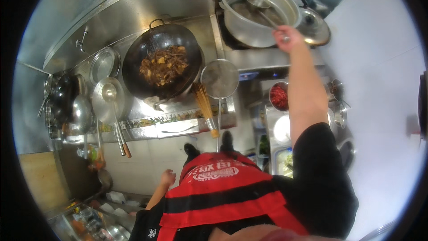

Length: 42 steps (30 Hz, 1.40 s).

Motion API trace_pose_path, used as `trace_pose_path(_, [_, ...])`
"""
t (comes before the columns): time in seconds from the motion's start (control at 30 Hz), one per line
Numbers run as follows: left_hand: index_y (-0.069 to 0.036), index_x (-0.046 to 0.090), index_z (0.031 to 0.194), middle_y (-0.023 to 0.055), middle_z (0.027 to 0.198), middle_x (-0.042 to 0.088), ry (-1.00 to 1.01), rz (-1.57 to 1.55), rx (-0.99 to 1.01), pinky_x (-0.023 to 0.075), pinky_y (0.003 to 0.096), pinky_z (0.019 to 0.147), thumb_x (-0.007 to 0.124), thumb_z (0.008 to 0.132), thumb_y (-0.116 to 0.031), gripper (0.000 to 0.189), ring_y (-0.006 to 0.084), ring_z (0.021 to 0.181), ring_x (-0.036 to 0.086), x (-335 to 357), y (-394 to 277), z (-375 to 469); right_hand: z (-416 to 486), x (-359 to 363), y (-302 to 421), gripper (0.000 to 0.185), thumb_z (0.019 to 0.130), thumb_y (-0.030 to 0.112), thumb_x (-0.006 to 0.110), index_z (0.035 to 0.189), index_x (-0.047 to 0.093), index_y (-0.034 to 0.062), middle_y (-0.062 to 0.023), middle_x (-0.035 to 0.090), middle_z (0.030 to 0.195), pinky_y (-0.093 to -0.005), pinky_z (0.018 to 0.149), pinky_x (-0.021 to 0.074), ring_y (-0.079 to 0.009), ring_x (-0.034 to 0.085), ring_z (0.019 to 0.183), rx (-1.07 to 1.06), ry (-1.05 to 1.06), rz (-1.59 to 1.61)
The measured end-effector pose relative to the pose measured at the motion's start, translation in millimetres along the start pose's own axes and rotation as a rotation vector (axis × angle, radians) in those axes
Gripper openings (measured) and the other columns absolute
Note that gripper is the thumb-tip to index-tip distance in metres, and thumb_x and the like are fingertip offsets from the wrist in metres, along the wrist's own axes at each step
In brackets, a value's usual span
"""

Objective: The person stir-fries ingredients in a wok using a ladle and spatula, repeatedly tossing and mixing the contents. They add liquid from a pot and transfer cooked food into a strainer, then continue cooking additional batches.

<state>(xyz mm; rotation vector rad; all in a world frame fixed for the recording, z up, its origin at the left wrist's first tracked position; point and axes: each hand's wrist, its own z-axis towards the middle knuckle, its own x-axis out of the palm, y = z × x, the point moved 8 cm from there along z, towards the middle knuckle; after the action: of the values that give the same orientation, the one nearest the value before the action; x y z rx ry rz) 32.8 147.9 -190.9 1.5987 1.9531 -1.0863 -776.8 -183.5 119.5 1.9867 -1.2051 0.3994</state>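
Observation:
My right hand (288, 37) is closed around the handle of a metal ladle (258, 1). The ladle's bowl hangs within the rim of a large aluminium pot (247, 28), over dark liquid; whether it touches the liquid I cannot tell. Low beside the red apron hangs my left hand (168, 178), fingers curled, with no object visible in it. A black wok (133, 73) on the range holds cooked brown strips with yellowish pieces (164, 65). Between wok and pot lies a round fine-mesh strainer (220, 78), its handle pointing towards me, next to a bamboo wok brush (204, 105).
A glass pot lid (314, 26) leans right of the pot. Left of the wok are a perforated skimmer (100, 105) with a second ladle (109, 93) on it. At right, a bowl of red chopped food (279, 97) stands among other containers. A tap (80, 43) projects from the back wall.

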Motion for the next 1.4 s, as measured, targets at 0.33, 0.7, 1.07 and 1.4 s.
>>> trace_pose_path(0.33, [-0.001,0.064,0.115,0.018,0.079,0.071,0.041,-0.36,-0.401,0.0562,0.0376,0.071,0.062,0.083,-0.019,0.037,0.0253,0.072,0.072,17,-24,-39,-99,35,82,0.019,0.077,0.001,0.055,0.066,0.065,-0.011,-0.0201,0.064,0.06,-0.0411,0.049,0.0509,-0.0293,0.064,0.049,-0.574,-0.408,-1.852])
trace_pose_path(0.7, [0.0,0.066,0.111,0.0198,0.087,0.071,-0.046,-0.354,-0.418,0.0564,0.0387,0.073,0.064,0.077,-0.02,0.039,0.0308,0.079,0.072,23,-25,-62,-65,53,70,0.018,0.08,-0.002,0.054,0.063,0.059,-0.0071,-0.0158,0.059,0.057,-0.0397,0.042,0.0449,-0.0257,0.058,0.046,-0.338,-0.268,-1.893])
trace_pose_path(1.07, [0.0,0.065,0.112,0.0191,0.083,0.071,-0.064,-0.417,-0.454,0.0558,0.0397,0.074,0.063,0.078,-0.019,0.038,0.0309,0.077,0.071,23,-5,-70,-53,-12,37,0.012,0.094,0.005,0.052,0.089,0.046,-0.0042,-0.0059,0.054,0.072,-0.0183,0.039,0.0376,-0.0072,0.049,0.049,-0.105,0.03,-0.368])
trace_pose_path(1.4, [0.0,0.067,0.111,0.0228,0.099,0.071,-0.122,-0.353,-0.256,0.0542,0.0419,0.087,0.066,0.078,-0.021,0.039,0.0366,0.097,0.069,-4,39,-9,-212,27,-41,0.008,0.096,0.004,0.051,0.103,0.048,0.0031,-0.0075,0.055,0.079,-0.0196,0.038,0.0365,-0.0062,0.046,0.051,-0.352,0.109,-0.458])
